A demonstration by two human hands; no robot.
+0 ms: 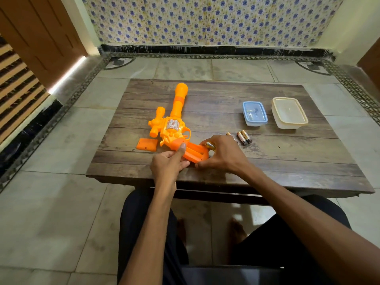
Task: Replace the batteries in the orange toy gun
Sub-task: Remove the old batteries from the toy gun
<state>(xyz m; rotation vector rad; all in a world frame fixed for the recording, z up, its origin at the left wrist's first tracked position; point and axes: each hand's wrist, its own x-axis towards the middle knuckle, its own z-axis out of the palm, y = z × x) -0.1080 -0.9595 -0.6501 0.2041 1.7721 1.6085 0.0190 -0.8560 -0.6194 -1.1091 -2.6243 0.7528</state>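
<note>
The orange toy gun (pixel 174 120) lies on its side on the wooden table (pixel 226 167), barrel pointing away. Its handle points toward me with the battery compartment open. My left hand (pixel 168 163) holds the handle, thumb pressed on it. My right hand (pixel 222 153) pinches a gold-and-black battery (pixel 210 146) at the handle's right end. The orange battery cover (pixel 147 144) lies loose left of the handle. Two batteries (pixel 244 137) lie side by side right of my right hand, and the tip of a third (pixel 228 134) shows behind my fingers.
A small blue-rimmed clear box (pixel 255 114) with small metal parts inside and a larger cream box (pixel 289 113) stand at the table's right rear. The low table stands on a tiled floor, and my knees are under its near edge.
</note>
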